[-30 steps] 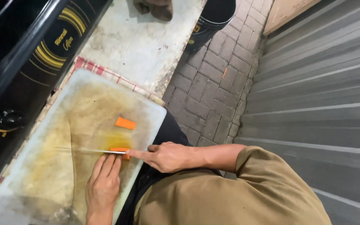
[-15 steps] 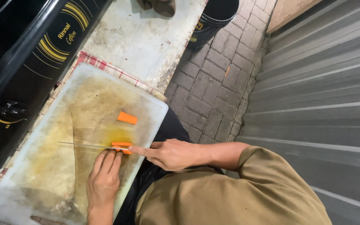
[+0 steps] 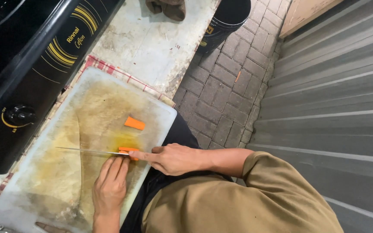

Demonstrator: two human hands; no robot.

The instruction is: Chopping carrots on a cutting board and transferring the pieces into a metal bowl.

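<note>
Note right hand gripping knife; left hand fingers pressed together on carrot piece; a blade slip would likely nick fingertips.

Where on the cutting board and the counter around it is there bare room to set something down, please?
The cutting board is bare on its far half, between the knife blade and the stove. The concrete counter is bare between the board's top edge and the dark cloth. It is crowded near the right hand, left hand and the carrot pieces.
</note>
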